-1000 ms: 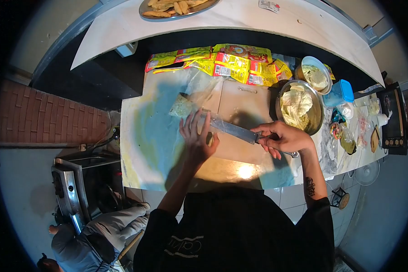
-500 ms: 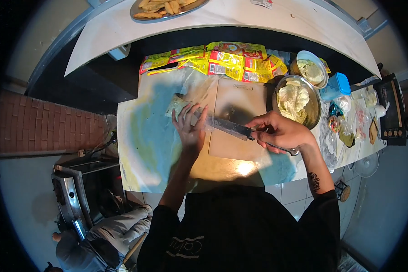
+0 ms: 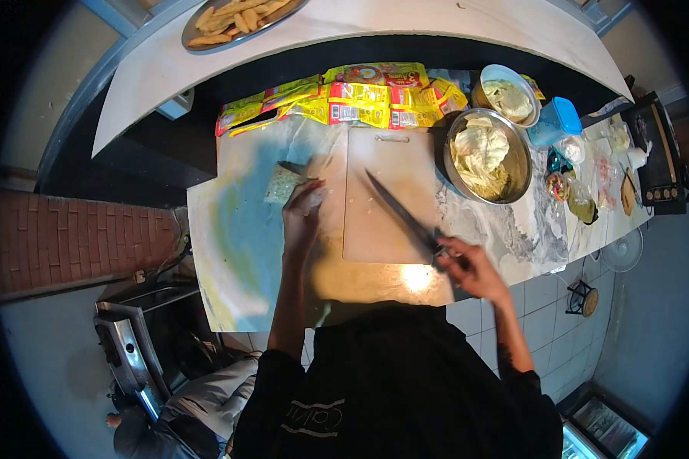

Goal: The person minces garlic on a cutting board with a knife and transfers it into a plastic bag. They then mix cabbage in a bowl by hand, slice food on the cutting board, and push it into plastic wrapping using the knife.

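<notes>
A large kitchen knife is gripped by its handle in my right hand. Its blade slants up and left over a pale cutting board, on which a few small bits lie. To the left of the board, my left hand is beside a small squarish container with finely chopped pale-green pieces. Its fingers are smeared by motion, and whether they touch the container is unclear.
Cabbage leaves fill a metal bowl right of the board, with another bowl behind it. Yellow packets line the back under a shelf. A plate of fried pieces stands above. Another person is at lower left.
The knife has swung away from my left hand, down and right with my right hand. My left hand, previously spread beside the blade, has drawn in close to the container.
</notes>
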Available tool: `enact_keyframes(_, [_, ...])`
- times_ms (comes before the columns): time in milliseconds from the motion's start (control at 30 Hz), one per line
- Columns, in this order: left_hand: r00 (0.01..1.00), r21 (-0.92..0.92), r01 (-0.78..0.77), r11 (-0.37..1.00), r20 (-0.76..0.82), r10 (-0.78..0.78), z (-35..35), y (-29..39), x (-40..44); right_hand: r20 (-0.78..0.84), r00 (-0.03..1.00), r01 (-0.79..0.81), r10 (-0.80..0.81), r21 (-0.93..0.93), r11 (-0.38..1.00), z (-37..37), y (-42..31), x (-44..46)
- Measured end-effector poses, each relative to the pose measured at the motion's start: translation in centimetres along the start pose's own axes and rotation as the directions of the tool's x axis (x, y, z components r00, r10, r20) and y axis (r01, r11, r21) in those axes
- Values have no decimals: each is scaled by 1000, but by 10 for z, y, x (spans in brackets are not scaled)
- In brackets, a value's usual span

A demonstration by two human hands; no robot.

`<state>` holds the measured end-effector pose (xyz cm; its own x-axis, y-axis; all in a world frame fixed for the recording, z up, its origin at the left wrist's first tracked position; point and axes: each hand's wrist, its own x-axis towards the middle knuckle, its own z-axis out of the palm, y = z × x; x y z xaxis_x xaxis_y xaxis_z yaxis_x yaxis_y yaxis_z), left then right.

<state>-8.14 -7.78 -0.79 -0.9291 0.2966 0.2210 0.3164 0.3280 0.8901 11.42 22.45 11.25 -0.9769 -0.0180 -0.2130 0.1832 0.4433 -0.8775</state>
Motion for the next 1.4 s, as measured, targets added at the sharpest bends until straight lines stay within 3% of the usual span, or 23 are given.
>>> enact_keyframes(33, [1000, 1, -1, 1000, 8, 1, 0, 2, 0, -19, 999, -42, 41, -4, 999, 19, 10, -5])
enact_keyframes(100, [993, -208, 18, 978, -107, -41, 0, 10, 3, -41, 999, 17, -16, 36, 999, 51, 31, -11])
enact_keyframes(167, [993, -255, 84, 963, -58, -101, -4, 17, 4, -41, 999, 15, -14, 16, 1000, 73, 41, -10])
enact_keyframes(233, [979, 70, -132, 989, -148, 141, -8, 34, 8, -76, 993, 91, -86, 62, 994, 88, 42, -4])
enact_keyframes(333, [937, 221, -211, 952, -233, 262, -13, 41, 8, -134, 983, 130, -124, 38, 991, 98, 45, 7])
enact_keyframes(467, [910, 224, -232, 946, -293, 293, -20, 55, 15, -153, 987, 52, -52, -1, 999, 80, 45, 19])
enact_keyframes(533, [963, 182, -108, 977, -224, 148, -25, 75, 19, -202, 974, 93, -98, -35, 995, 69, 51, 22])
enact_keyframes(667, [972, 235, -86, 968, -191, 133, -28, 89, 23, -291, 951, 97, -109, -56, 994, 50, 49, 25])
enact_keyframes(733, [989, 199, 60, 978, -143, -32, -29, 98, 22, -279, 956, 86, -94, -42, 995, 40, 43, 19])
enact_keyframes(833, [994, 206, 93, 974, -78, -79, -32, 92, 18, -243, 969, 45, -51, -30, 999, 38, 46, 2])
enact_keyframes(933, [994, 295, 102, 950, -74, -83, -35, 88, 15, -95, 991, 88, -97, -92, 992, 45, 61, -13])
enact_keyframes(1067, [993, 270, 113, 956, -54, -102, -37, 93, 11, -174, 976, 114, -129, -93, 989, 45, 63, -10])
enact_keyframes(1167, [976, 206, 202, 957, 33, -213, -39, 98, 9, -177, 981, 73, -84, -68, 995, 35, 58, 4])
enact_keyframes(1233, [990, 296, -34, 955, 142, -8, -38, 82, 5, -209, 939, 212, -273, -275, 938, 26, 60, 19])
enact_keyframes(1367, [969, 271, -94, 958, 244, 26, -35, 73, -2, -165, 973, 45, -164, -558, 828, 7, 39, 49])
enact_keyframes(1400, [947, 265, -21, 964, 313, -66, -35, 75, -4, -159, 974, 21, -158, -638, 770, 6, 45, 58])
